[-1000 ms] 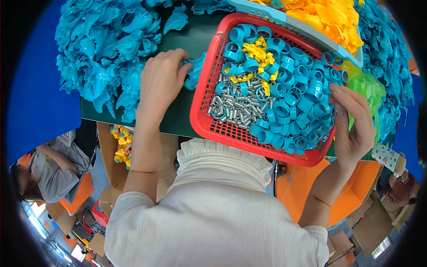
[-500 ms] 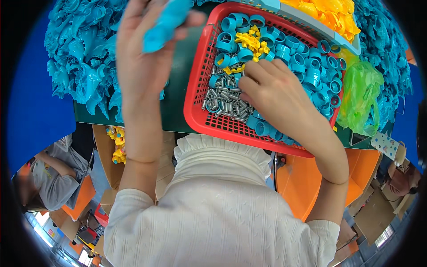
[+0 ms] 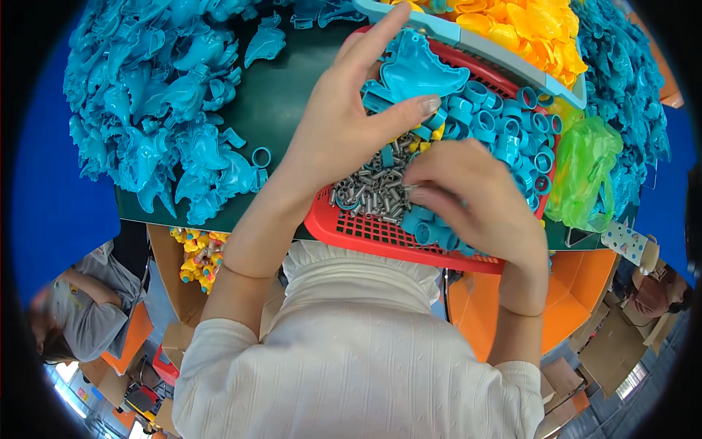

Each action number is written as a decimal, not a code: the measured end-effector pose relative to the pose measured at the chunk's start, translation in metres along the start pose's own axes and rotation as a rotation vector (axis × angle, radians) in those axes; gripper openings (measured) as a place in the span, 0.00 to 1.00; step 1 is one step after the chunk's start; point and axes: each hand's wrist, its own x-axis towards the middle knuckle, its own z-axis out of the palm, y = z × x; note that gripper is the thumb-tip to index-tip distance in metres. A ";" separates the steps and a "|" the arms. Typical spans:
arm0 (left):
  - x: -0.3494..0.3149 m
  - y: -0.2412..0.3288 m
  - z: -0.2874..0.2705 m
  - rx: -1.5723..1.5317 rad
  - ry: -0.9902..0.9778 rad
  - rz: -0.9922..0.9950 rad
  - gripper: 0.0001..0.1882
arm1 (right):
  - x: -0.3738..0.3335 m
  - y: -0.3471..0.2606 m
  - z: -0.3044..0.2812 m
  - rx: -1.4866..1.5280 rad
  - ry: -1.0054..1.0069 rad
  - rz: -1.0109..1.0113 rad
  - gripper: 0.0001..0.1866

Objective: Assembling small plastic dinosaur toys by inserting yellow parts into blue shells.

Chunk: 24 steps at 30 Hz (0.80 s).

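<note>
My left hand [image 3: 344, 124] holds a blue moulded plastic shell [image 3: 413, 69] between thumb and fingers, above a red mesh basket [image 3: 365, 230]. The basket holds several blue plastic rings [image 3: 512, 135], small metal springs [image 3: 373, 190] and a few yellow pieces [image 3: 437, 133]. My right hand [image 3: 468, 197] is lowered over the basket, its fingertips pinched at the springs; whether it holds one is hidden. Both hands are close together over the basket's near half.
A big heap of blue shells [image 3: 161, 110] covers the dark green table [image 3: 274, 110] at left and another [image 3: 621, 88] at right. A tray of yellow parts [image 3: 526, 33] lies behind the basket, a green plastic bag [image 3: 585, 172] beside it. A person [image 3: 80, 314] sits lower left.
My left hand has brought the blue shell down from the upper left to above the basket. My right hand has stayed over the springs, sliding slightly toward the basket's near edge.
</note>
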 end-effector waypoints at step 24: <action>0.003 0.018 0.007 -0.305 -0.250 -0.220 0.25 | 0.000 0.024 -0.006 0.452 0.693 0.192 0.05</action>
